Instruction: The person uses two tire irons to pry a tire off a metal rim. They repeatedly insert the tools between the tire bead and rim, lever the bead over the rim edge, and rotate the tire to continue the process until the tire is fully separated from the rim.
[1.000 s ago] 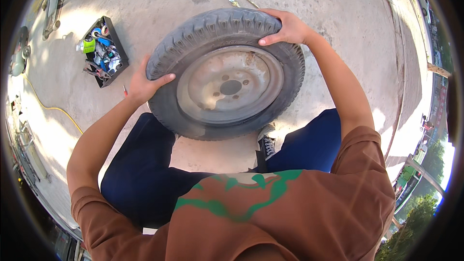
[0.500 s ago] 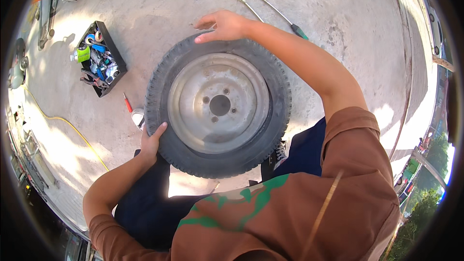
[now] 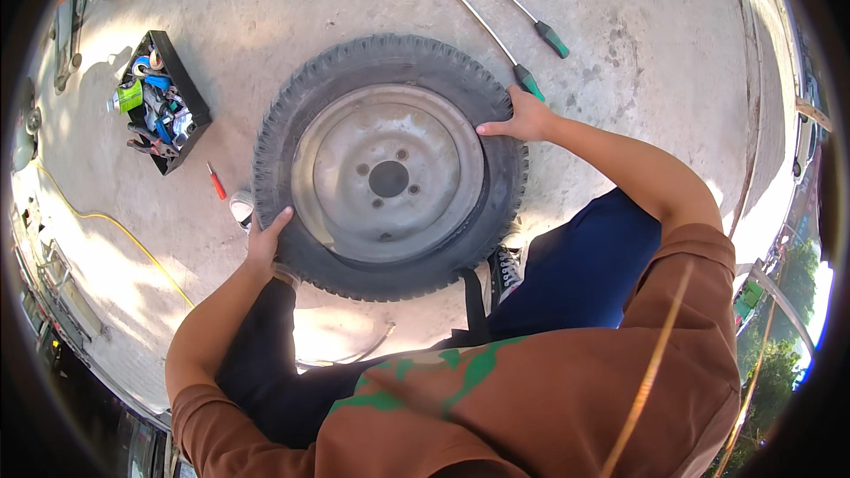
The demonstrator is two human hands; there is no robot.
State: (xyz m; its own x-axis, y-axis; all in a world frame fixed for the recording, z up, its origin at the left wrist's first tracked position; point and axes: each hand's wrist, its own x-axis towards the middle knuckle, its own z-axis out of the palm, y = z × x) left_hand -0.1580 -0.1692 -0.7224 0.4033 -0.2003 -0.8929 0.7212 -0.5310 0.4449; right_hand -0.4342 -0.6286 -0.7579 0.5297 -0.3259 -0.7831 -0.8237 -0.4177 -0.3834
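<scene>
Between my legs a car tyre (image 3: 292,106) sits around a grey steel rim (image 3: 336,212), with a round centre hole and several bolt holes facing up. A dark gap shows between rim and tyre on the right. My left hand (image 3: 266,239) grips the tyre's near left edge, thumb on the sidewall and fingers mostly hidden along the tread. At the right edge my right hand (image 3: 526,117) holds the tyre, thumb across the sidewall toward the rim, fingers over the tread.
Two long metal bars with green-black handles (image 3: 529,82) (image 3: 551,39) lie beyond my right hand. A black toolbox (image 3: 190,93) full of tools stands at left, near a red-handled screwdriver (image 3: 217,182). A yellow hose (image 3: 133,235) crosses the left floor. A jack-like device (image 3: 69,44) stands far left.
My right hand has come from the tyre's far edge round to its right edge and closed on it. The left hand keeps its hold. A bar handle my arm covered now shows.
</scene>
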